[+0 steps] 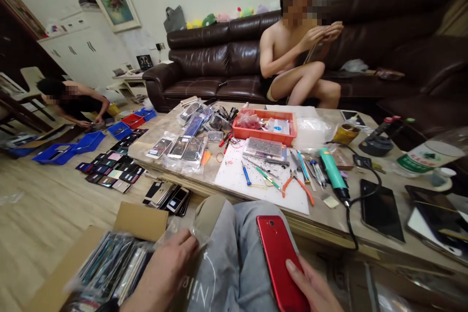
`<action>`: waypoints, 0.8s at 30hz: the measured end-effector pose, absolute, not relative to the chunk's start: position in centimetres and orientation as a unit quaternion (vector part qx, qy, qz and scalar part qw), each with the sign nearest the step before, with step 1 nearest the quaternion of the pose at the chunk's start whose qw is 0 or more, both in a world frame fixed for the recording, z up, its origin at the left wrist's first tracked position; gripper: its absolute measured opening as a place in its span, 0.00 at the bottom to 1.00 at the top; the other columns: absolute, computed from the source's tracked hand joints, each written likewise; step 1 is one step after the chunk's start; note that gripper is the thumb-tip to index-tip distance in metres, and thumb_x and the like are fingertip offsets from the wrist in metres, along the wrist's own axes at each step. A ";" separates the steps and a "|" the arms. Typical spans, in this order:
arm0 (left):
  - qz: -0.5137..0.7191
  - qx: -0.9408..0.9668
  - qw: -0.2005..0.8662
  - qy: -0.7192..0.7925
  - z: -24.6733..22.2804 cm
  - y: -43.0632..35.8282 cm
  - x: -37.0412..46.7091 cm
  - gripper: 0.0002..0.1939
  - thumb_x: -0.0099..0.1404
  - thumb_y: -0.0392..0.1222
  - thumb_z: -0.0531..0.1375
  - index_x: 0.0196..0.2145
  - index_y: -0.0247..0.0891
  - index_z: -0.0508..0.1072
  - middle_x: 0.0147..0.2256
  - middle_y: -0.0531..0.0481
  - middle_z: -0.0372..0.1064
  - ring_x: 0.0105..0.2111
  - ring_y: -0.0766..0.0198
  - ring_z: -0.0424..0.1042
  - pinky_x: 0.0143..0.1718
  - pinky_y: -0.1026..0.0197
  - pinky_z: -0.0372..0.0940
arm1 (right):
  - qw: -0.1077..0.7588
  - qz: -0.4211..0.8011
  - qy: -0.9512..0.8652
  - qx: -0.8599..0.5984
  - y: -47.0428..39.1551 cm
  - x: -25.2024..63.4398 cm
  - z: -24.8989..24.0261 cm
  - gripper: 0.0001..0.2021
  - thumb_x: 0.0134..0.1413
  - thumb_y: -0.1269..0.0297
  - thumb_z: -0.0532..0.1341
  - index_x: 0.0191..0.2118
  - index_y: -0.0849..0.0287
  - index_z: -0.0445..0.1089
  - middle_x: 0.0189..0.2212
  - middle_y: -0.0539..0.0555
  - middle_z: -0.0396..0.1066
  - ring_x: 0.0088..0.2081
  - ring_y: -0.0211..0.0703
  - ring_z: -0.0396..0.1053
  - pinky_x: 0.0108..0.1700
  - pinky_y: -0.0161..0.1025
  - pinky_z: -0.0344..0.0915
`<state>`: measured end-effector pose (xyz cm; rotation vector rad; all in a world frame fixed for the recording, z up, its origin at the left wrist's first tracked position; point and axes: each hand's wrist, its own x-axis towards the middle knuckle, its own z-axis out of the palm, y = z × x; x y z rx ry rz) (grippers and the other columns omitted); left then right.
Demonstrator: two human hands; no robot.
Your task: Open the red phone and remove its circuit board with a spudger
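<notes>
My right hand (310, 282) is closed round the lower right edge of a red smartphone (280, 253), its back with the camera facing up, above my right thigh. Over my left knee, my left hand (171, 263) has its fingers curled on a thin clear plastic bag (201, 239). Beside that hand on the left stands an open cardboard box (87, 258), packed with bagged phones (109, 263). A stack of loose phones (171, 197) lies on the floor beyond the box.
On the table (204, 183) lie bagged phones (179, 146), orange-handled pliers (298, 187), a green heat tool (334, 175), a red tray (265, 126) and a dark tablet (382, 209). One person (292, 53) sits on the sofa; another (84, 102) crouches by blue trays (89, 141).
</notes>
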<state>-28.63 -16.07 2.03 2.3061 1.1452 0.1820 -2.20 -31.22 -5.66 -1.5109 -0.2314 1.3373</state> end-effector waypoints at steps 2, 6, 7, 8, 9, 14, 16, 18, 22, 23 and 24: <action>0.079 0.792 0.393 0.460 2.1 -16.4 -28.2 0.08 0.68 0.41 0.56 0.30 0.41 0.71 0.33 0.49 0.70 0.33 0.60 0.71 0.35 0.62 0.64 | 0.526 0.561 -0.116 -0.629 -31.2 -2.5 -5.0 0.37 0.48 0.36 0.68 0.56 0.59 0.73 0.19 0.47 0.69 0.19 0.43 0.66 0.18 0.35 0.60; 0.083 0.639 0.548 0.534 0.1 -17.0 -27.4 0.18 0.61 0.58 0.60 0.26 0.43 0.62 0.22 0.59 0.59 0.18 0.64 0.64 0.18 0.63 0.60 | 0.514 0.581 -0.173 -0.606 -31.0 -3.7 -3.2 0.33 0.52 0.36 0.67 0.52 0.60 0.74 0.20 0.47 0.69 0.19 0.41 0.65 0.18 0.34 0.61; 0.085 0.626 0.557 0.540 -0.5 -17.1 -27.2 0.21 0.62 0.62 0.58 0.27 0.43 0.60 0.21 0.60 0.56 0.16 0.65 0.62 0.16 0.63 0.58 | 0.507 0.594 -0.189 -0.595 -30.9 -4.1 -2.8 0.33 0.52 0.36 0.66 0.52 0.60 0.74 0.20 0.48 0.70 0.19 0.42 0.66 0.18 0.34 0.62; 0.087 0.623 0.557 0.543 -1.0 -17.2 -27.1 0.22 0.63 0.65 0.56 0.27 0.44 0.58 0.20 0.61 0.54 0.15 0.66 0.60 0.15 0.64 0.57 | 0.498 0.606 -0.205 -0.585 -30.8 -4.5 -2.5 0.32 0.53 0.36 0.66 0.51 0.60 0.74 0.21 0.48 0.70 0.20 0.42 0.66 0.18 0.34 0.62; 0.091 0.622 0.554 0.546 -1.3 -17.4 -27.1 0.23 0.64 0.66 0.54 0.27 0.44 0.57 0.20 0.61 0.53 0.15 0.66 0.60 0.16 0.64 0.57 | 0.487 0.617 -0.220 -0.578 -30.7 -4.9 -2.3 0.31 0.54 0.36 0.65 0.50 0.60 0.74 0.21 0.49 0.71 0.20 0.41 0.66 0.19 0.34 0.62; 0.094 0.667 0.505 0.541 -0.2 -17.9 -27.1 0.18 0.69 0.54 0.53 0.26 0.41 0.64 0.22 0.57 0.59 0.22 0.64 0.63 0.24 0.63 0.56 | 0.432 0.648 -0.277 -0.563 -30.4 -6.3 -2.2 0.29 0.61 0.37 0.59 0.52 0.59 0.72 0.20 0.48 0.70 0.17 0.39 0.63 0.20 0.34 0.60; 0.090 0.697 0.477 0.528 0.7 -18.4 -27.1 0.12 0.68 0.47 0.56 0.29 0.40 0.70 0.25 0.54 0.66 0.27 0.62 0.65 0.30 0.61 0.57 | 0.425 0.647 -0.292 -0.562 -30.4 -6.5 -2.4 0.29 0.62 0.37 0.58 0.53 0.59 0.71 0.21 0.47 0.70 0.18 0.39 0.64 0.20 0.34 0.60; 0.093 0.723 0.449 0.516 1.2 -19.1 -27.0 0.08 0.67 0.44 0.57 0.31 0.40 0.71 0.30 0.52 0.70 0.32 0.60 0.67 0.34 0.60 0.57 | 0.411 0.644 -0.306 -0.568 -30.3 -6.4 -2.5 0.31 0.62 0.36 0.57 0.54 0.59 0.71 0.21 0.48 0.70 0.18 0.40 0.63 0.20 0.34 0.60; 0.066 0.798 0.335 0.496 1.0 -20.1 -27.1 0.08 0.70 0.46 0.57 0.35 0.41 0.69 0.35 0.49 0.72 0.34 0.57 0.70 0.35 0.59 0.57 | 0.404 0.599 -0.342 -0.601 -30.2 -6.0 -2.4 0.31 0.60 0.35 0.58 0.52 0.59 0.75 0.33 0.55 0.78 0.32 0.50 0.75 0.35 0.41 0.71; 0.052 0.821 0.301 0.483 0.8 -20.1 -27.2 0.07 0.71 0.45 0.55 0.35 0.41 0.69 0.35 0.48 0.73 0.34 0.56 0.72 0.35 0.58 0.58 | 0.414 0.582 -0.349 -0.607 -30.2 -5.9 -2.5 0.30 0.59 0.35 0.59 0.50 0.58 0.76 0.38 0.57 0.79 0.38 0.54 0.76 0.42 0.43 0.72; 0.037 0.840 0.273 0.467 0.6 -19.9 -27.3 0.08 0.72 0.42 0.53 0.36 0.42 0.70 0.36 0.48 0.74 0.34 0.56 0.73 0.35 0.59 0.58 | 0.425 0.567 -0.353 -0.611 -30.2 -5.9 -2.6 0.31 0.57 0.34 0.60 0.48 0.58 0.77 0.40 0.58 0.80 0.42 0.56 0.75 0.47 0.44 0.71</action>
